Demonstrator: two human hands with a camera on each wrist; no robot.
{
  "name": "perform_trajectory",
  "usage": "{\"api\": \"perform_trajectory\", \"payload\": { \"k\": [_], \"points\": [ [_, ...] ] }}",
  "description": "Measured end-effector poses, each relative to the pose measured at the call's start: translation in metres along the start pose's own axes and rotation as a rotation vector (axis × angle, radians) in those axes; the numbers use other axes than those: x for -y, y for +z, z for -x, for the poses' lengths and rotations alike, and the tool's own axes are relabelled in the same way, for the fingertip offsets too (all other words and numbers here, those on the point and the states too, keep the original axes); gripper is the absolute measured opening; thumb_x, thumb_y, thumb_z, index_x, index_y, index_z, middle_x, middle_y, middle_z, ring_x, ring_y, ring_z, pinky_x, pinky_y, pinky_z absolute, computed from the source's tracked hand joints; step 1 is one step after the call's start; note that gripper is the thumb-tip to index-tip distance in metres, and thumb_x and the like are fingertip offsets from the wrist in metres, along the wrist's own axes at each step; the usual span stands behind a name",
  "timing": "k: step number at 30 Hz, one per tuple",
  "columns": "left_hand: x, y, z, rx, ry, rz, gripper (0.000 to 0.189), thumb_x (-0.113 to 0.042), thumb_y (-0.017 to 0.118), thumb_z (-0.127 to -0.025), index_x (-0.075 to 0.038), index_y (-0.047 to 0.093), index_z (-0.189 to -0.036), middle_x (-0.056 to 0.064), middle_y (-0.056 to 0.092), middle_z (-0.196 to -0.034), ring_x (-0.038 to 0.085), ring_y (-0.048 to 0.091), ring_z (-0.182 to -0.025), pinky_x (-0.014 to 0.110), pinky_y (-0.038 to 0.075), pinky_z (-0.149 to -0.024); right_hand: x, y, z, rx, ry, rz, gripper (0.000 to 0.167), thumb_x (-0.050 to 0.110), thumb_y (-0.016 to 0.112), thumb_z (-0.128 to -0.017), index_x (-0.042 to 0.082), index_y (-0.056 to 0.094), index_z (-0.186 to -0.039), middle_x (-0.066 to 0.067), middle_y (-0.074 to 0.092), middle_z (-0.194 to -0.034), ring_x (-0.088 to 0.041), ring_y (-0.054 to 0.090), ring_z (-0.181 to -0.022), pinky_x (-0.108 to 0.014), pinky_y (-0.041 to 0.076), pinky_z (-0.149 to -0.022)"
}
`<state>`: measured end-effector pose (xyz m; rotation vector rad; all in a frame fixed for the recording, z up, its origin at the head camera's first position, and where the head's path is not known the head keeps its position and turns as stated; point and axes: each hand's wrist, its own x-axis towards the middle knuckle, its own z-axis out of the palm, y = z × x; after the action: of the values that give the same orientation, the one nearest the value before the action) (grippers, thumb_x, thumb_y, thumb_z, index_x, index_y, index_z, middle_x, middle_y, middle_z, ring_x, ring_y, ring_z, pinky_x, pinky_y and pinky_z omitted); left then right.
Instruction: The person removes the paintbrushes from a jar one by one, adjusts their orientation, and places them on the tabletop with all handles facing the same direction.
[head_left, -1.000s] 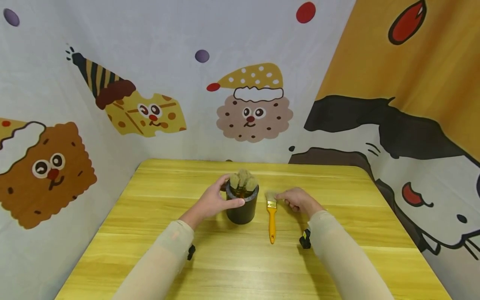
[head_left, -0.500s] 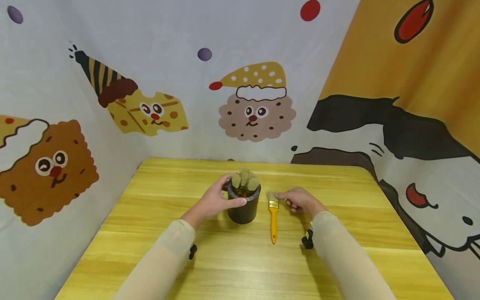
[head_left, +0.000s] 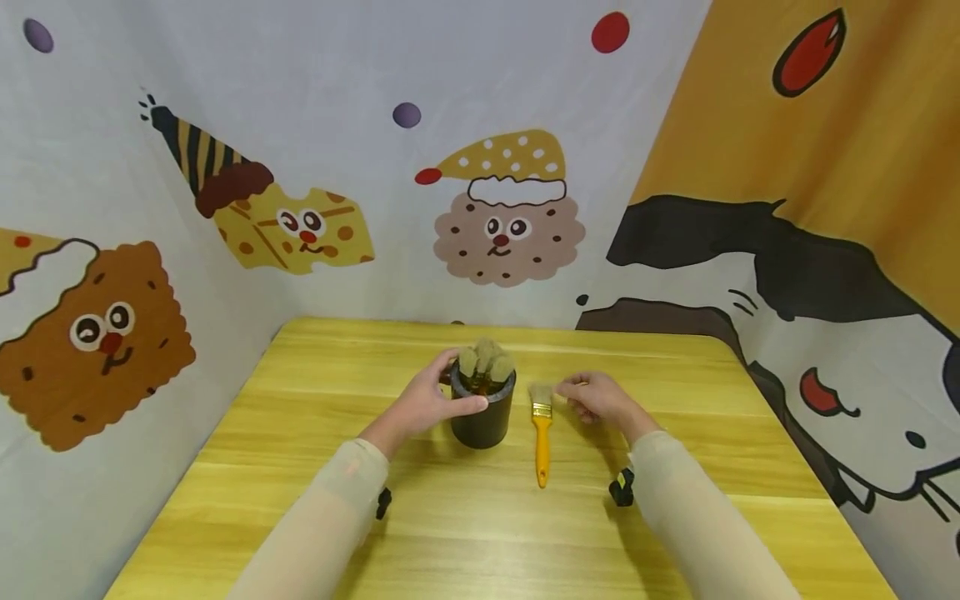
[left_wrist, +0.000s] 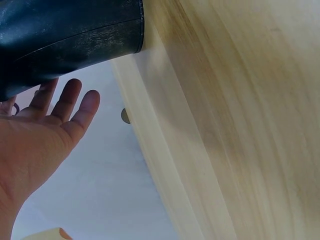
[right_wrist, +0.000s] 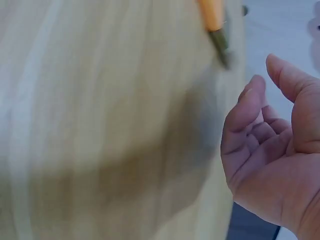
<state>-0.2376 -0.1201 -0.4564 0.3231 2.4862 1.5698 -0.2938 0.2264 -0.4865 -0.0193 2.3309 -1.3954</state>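
In the head view a black, round holder (head_left: 481, 427) stands on the table, with several paintbrushes (head_left: 485, 363) in it, bristles up. My left hand (head_left: 429, 398) holds it near the rim, thumb at the front and fingers on the far side. The left wrist view has the holder (left_wrist: 70, 42) above the hand, its fingers partly hidden behind it. A paintbrush with an orange handle (head_left: 542, 450) lies to the right of the holder, bristles away from me. Just right of the bristles is my right hand (head_left: 600, 398), holding nothing; thumb and forefinger stand apart in the right wrist view.
The wooden table (head_left: 480, 533) reaches back to a cloth wall (head_left: 337, 83) printed with cartoon biscuits and a cat-like figure. Its back edge runs just behind the holder.
My right hand's fingertips, at the bristles of the lying brush before, have drawn slightly right and now sit apart from them. The left hand keeps its hold on the holder.
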Motion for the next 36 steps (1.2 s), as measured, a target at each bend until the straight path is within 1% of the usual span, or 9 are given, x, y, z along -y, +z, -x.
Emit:
{"api": "perform_trajectory", "payload": {
  "k": [3, 7, 9, 11, 17, 21, 26, 33, 36],
  "points": [
    [0.000, 0.000, 0.001, -0.003, -0.004, 0.001, 0.094, -0.065, 0.090, -0.078, -0.053, 0.039, -0.156, -0.004, 0.057, -0.147, 0.024, 0.056, -0.134, 0.055, 0.051, -0.106, 0.008, -0.001, 0.004, -0.011, -0.083, 0.008, 0.053, 0.035, 0.062, -0.110, 0.000, 0.054, -0.148, -0.008, 0.059, -0.084, -0.019, 0.050, -0.069, -0.037, 0.049, -0.069],
    [0.001, 0.001, 0.002, 0.004, -0.005, 0.007, 0.097, -0.065, 0.090, -0.078, -0.050, 0.037, -0.158, -0.003, 0.056, -0.149, 0.024, 0.055, -0.137, 0.055, 0.050, -0.109, 0.022, 0.001, 0.011, -0.009, -0.175, 0.016, 0.058, 0.046, 0.063, -0.108, 0.008, 0.055, -0.152, -0.020, 0.068, -0.122, -0.035, 0.068, -0.103, -0.053, 0.056, -0.096],
    [0.002, 0.001, 0.001, 0.006, -0.010, 0.013, 0.098, -0.065, 0.090, -0.078, -0.049, 0.037, -0.159, -0.003, 0.055, -0.151, 0.025, 0.055, -0.139, 0.056, 0.049, -0.110, 0.030, 0.005, 0.014, 0.004, -0.214, 0.010, 0.059, 0.050, 0.065, -0.106, 0.015, 0.057, -0.153, -0.021, 0.065, -0.139, -0.043, 0.066, -0.121, -0.059, 0.053, -0.105],
    [0.003, 0.002, 0.001, 0.003, -0.011, 0.014, 0.099, -0.065, 0.090, -0.078, -0.048, 0.036, -0.160, -0.002, 0.055, -0.151, 0.026, 0.054, -0.140, 0.057, 0.048, -0.112, 0.038, 0.011, 0.018, 0.025, -0.254, 0.003, 0.060, 0.054, 0.067, -0.104, 0.020, 0.058, -0.152, -0.019, 0.066, -0.141, -0.047, 0.063, -0.127, -0.061, 0.052, -0.108],
    [0.004, 0.003, -0.002, 0.000, 0.006, 0.015, 0.094, -0.064, 0.089, -0.080, -0.050, 0.039, -0.157, -0.004, 0.058, -0.147, 0.026, 0.056, -0.137, 0.057, 0.048, -0.111, 0.063, 0.032, 0.029, 0.028, -0.380, 0.040, 0.054, 0.051, 0.072, -0.101, 0.026, 0.064, -0.147, -0.008, 0.069, -0.138, -0.029, 0.068, -0.121, -0.059, 0.053, -0.106],
    [0.003, 0.002, -0.001, -0.002, 0.012, 0.009, 0.091, -0.062, 0.089, -0.081, -0.050, 0.039, -0.157, -0.006, 0.058, -0.147, 0.024, 0.057, -0.135, 0.057, 0.049, -0.110, 0.072, 0.041, 0.033, 0.001, -0.439, 0.070, 0.048, 0.047, 0.076, -0.100, 0.025, 0.068, -0.143, -0.006, 0.072, -0.130, -0.025, 0.069, -0.110, -0.049, 0.058, -0.094],
    [0.002, 0.002, -0.001, 0.005, 0.022, 0.011, 0.091, -0.062, 0.089, -0.081, -0.049, 0.039, -0.157, -0.005, 0.058, -0.147, 0.025, 0.057, -0.135, 0.057, 0.049, -0.110, 0.077, 0.047, 0.038, -0.047, -0.440, 0.079, 0.046, 0.045, 0.078, -0.098, 0.024, 0.072, -0.139, -0.004, 0.074, -0.126, -0.024, 0.069, -0.106, -0.037, 0.059, -0.084],
    [0.001, 0.001, 0.000, 0.001, 0.016, 0.010, 0.092, -0.064, 0.088, -0.081, -0.049, 0.039, -0.157, -0.004, 0.059, -0.146, 0.026, 0.056, -0.136, 0.057, 0.050, -0.110, 0.082, 0.054, 0.044, -0.115, -0.458, 0.071, 0.039, 0.040, 0.081, -0.097, 0.017, 0.075, -0.129, -0.007, 0.076, -0.119, -0.023, 0.068, -0.100, -0.043, 0.060, -0.082],
    [0.001, 0.002, 0.000, 0.004, 0.015, 0.010, 0.092, -0.063, 0.089, -0.081, -0.048, 0.039, -0.157, -0.004, 0.058, -0.147, 0.027, 0.056, -0.136, 0.057, 0.050, -0.109, 0.083, 0.058, 0.047, -0.133, -0.448, 0.071, 0.037, 0.038, 0.082, -0.097, 0.016, 0.075, -0.125, -0.008, 0.076, -0.116, -0.023, 0.068, -0.099, -0.040, 0.059, -0.081]
  ]
}}
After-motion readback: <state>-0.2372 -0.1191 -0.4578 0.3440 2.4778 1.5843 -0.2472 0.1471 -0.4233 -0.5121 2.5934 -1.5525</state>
